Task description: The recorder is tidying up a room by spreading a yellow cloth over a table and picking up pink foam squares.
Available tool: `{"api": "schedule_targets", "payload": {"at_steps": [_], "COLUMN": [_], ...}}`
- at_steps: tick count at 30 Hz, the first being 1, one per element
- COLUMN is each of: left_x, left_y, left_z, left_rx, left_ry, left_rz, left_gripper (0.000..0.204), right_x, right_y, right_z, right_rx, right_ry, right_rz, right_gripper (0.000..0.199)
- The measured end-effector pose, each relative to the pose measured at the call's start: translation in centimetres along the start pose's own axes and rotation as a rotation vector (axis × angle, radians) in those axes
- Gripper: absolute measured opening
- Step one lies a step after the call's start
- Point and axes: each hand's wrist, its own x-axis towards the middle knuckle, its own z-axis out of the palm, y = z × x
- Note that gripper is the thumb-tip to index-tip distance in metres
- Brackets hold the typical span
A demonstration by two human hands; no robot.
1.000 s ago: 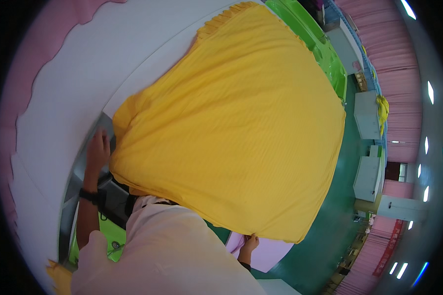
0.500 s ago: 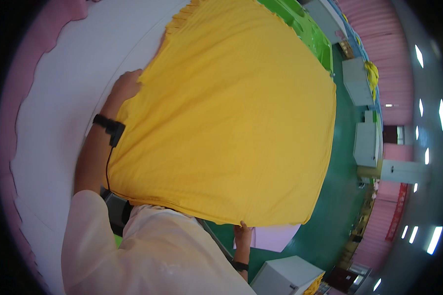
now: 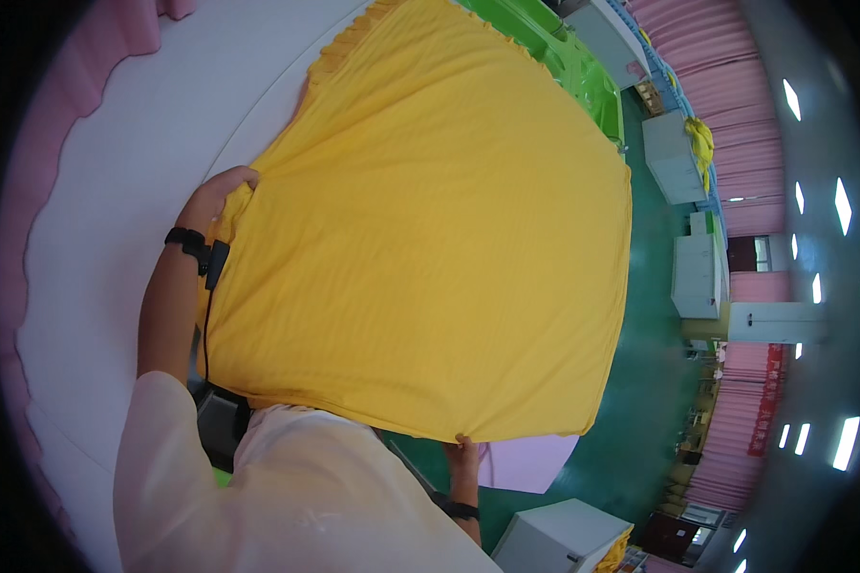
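A large yellow cloth (image 3: 430,248) is stretched out in front of me, with a gathered, ruffled edge at its far left corner. My left hand (image 3: 222,194) grips its left edge, and creases fan out across the fabric from there. At the near edge, my right hand (image 3: 464,460) pinches the hem, thumb on top and the other fingers hidden. Each wrist wears a black band; a cable hangs from the left one and runs beside the cloth. Whatever lies beneath the cloth is hidden.
A white surface (image 3: 96,210) edged with pink ruffled fabric (image 3: 43,181) is at my left. Beyond the cloth stands a green plastic frame (image 3: 583,76). White cabinets (image 3: 674,158) stand on the green floor (image 3: 640,325); another white cabinet (image 3: 549,537) is near my right arm, beside a pale purple panel (image 3: 530,463).
My left hand has drawn slightly toward me along the cloth's edge, bunching fabric beside it. My right hand keeps its pinch on the hem. The view has shifted a little.
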Motion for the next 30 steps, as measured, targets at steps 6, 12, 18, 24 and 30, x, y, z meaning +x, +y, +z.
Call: {"api": "schedule_targets", "payload": {"at_steps": [6,12,18,24,30], "left_x": [0.3,-0.3,0.3,-3.7,-0.5], "left_y": [-0.6,-0.1,-0.3,1.8,0.6], "left_z": [-1.8,-0.5,-0.7,2.4,-2.2], "left_rx": [-0.096,-0.214,-0.340,-0.246,0.863], "left_ry": [-0.004,-0.066,-0.184,0.049,0.471], "left_rz": [0.434,0.344,0.311,0.196,0.770], "left_gripper": [0.022,0.022,0.024,0.032,0.035], "right_x": [0.6,1.3,0.2,1.3,0.9], "right_y": [1.2,1.4,1.6,1.0,0.7], "right_z": [2.1,0.4,1.1,-0.4,1.8], "right_rx": [0.171,0.116,0.045,0.071,0.108], "right_ry": [-0.073,0.012,0.058,0.042,0.130], "right_rz": [-0.141,-0.103,-0.097,-0.129,-0.157], "right_gripper": [0.034,0.034,0.012,0.009,0.008]}}
